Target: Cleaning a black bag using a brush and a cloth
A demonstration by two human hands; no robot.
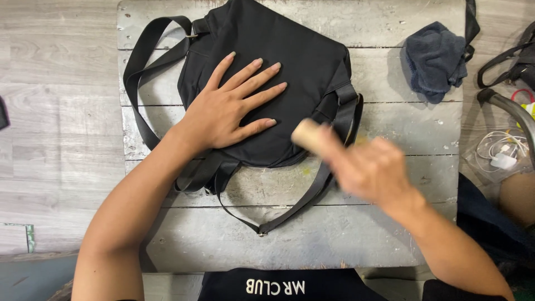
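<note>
A black fabric bag with long straps lies flat on a weathered grey wooden table. My left hand rests palm down on the bag's middle, fingers spread. My right hand, blurred by motion, grips a light wooden handle whose end sits at the bag's lower right edge. What is on the handle's other end is hidden by the hand. One thin strap loops toward the table's front.
A dark blue cloth lies crumpled at the table's back right. Off the right edge are another black bag, a curved grey bar and white cables in a clear wrapper. Pale wood flooring lies to the left.
</note>
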